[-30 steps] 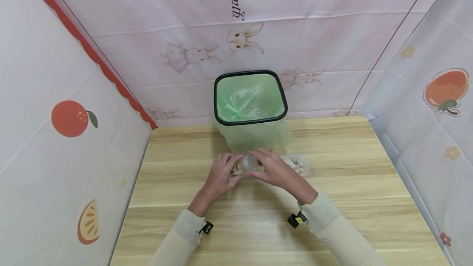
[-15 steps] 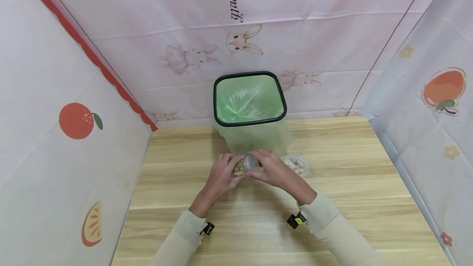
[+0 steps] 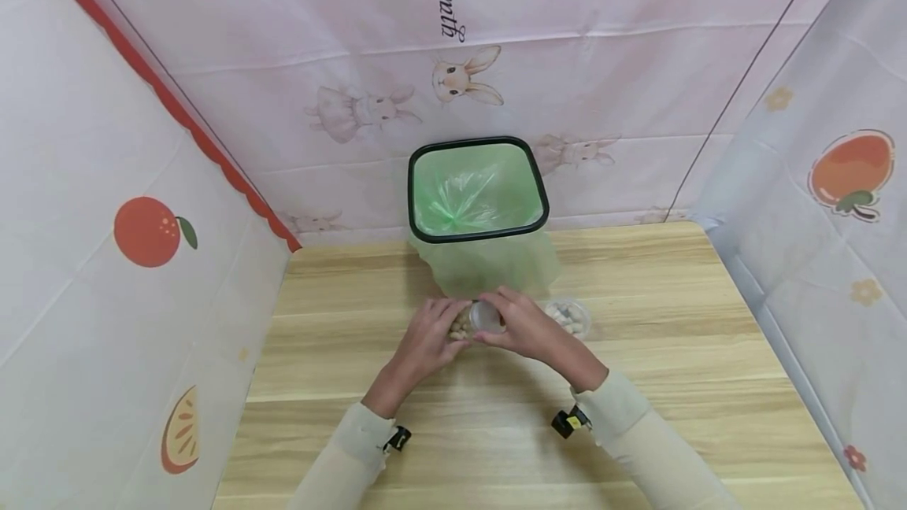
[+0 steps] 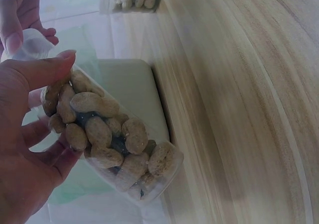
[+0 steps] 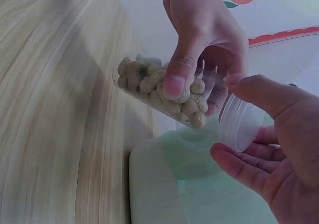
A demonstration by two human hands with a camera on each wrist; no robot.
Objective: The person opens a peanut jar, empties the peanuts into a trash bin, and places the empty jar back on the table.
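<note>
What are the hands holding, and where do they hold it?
The left hand grips a clear jar of peanuts around its side, near its mouth. The right hand pinches its lid by the rim.

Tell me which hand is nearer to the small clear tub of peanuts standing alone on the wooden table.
Right. The right hand is just beside the small clear tub; the left hand lies farther away, gripping the clear peanut jar.

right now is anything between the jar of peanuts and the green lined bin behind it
Nothing visible is. The left hand holds the jar of peanuts tilted just in front of the green lined bin. The right hand holds the clear lid at the jar's mouth; whether it has come free is unclear.
</note>
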